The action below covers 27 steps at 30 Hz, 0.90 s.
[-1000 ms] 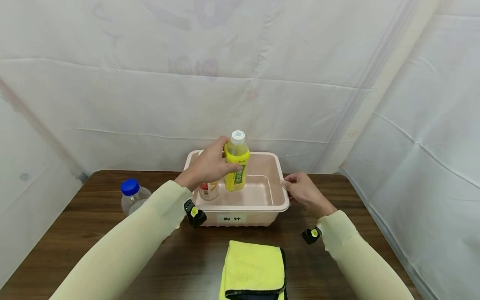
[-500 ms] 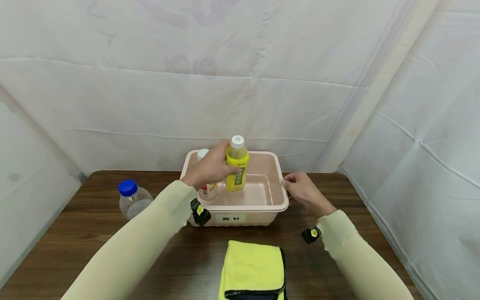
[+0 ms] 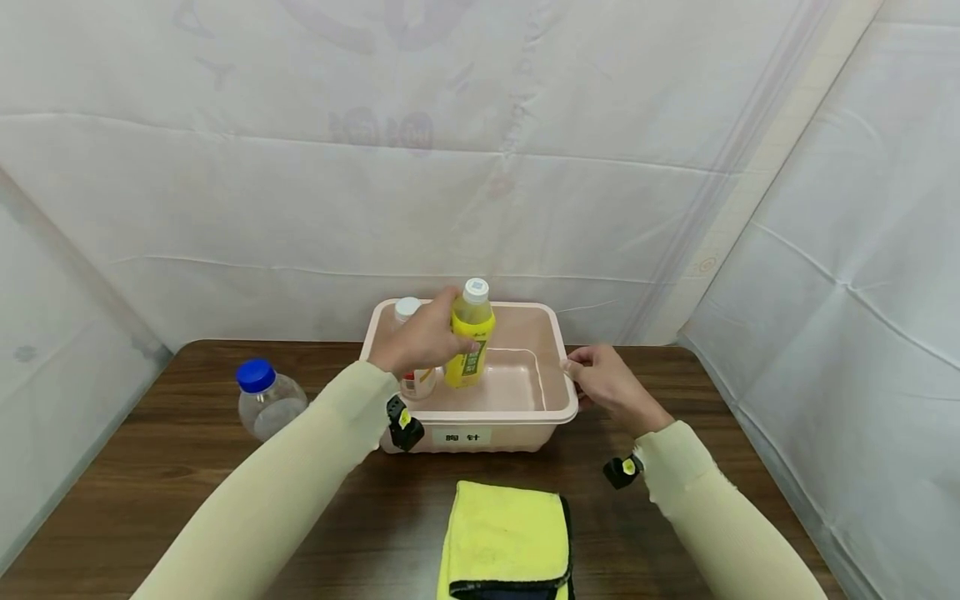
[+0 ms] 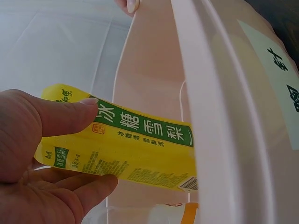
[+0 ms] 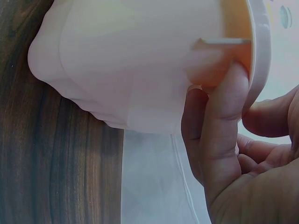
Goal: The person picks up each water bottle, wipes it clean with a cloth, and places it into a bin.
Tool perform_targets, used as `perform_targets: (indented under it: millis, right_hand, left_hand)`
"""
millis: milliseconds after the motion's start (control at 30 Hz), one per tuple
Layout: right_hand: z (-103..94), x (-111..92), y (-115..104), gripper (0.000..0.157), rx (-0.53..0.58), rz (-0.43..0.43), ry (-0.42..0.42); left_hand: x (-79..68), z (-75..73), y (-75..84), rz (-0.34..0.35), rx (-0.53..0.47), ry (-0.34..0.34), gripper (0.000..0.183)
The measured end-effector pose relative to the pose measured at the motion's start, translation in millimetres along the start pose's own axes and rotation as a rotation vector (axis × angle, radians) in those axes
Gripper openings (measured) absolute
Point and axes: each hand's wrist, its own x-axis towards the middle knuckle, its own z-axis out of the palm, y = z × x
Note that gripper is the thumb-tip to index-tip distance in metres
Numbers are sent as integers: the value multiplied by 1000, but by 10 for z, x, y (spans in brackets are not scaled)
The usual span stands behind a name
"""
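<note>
My left hand (image 3: pixel 423 335) grips a bottle with a yellow label (image 3: pixel 470 346) and a white cap, thumb on one side and fingers on the other. The bottle stands nearly upright, tilted slightly, inside a pale pink plastic bin (image 3: pixel 517 417); whether its base touches the floor of the bin I cannot tell. Just left of it, partly behind the left hand, is a clear bottle with a white cap (image 3: pixel 407 308). My right hand (image 3: pixel 609 385) pinches the bin's right rim, with the fingers under the lip (image 5: pixel 259 60) and the thumb over it.
A clear bottle with a blue cap (image 3: pixel 258 383) stands left of the bin, partly behind the left sleeve. A folded yellow cloth with dark edging (image 3: pixel 510 537) lies in front on the wooden table (image 3: pixel 360 525). White sheeting (image 3: pixel 300 208) hangs behind the table.
The yellow-label bottle has come down a little in the bin with my left hand and leans slightly more. My right hand stays on the rim.
</note>
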Motion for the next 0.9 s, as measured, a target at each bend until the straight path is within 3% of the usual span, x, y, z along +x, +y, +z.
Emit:
perform_targets:
  millis: [267, 900]
  right_hand:
    - [3, -5, -7, 35, 15, 2, 1]
    - [8, -47, -23, 34, 14, -5, 5]
  left_hand:
    - [28, 9, -3, -21, 46, 5, 82]
    - [115, 68, -63, -36, 36, 13, 82]
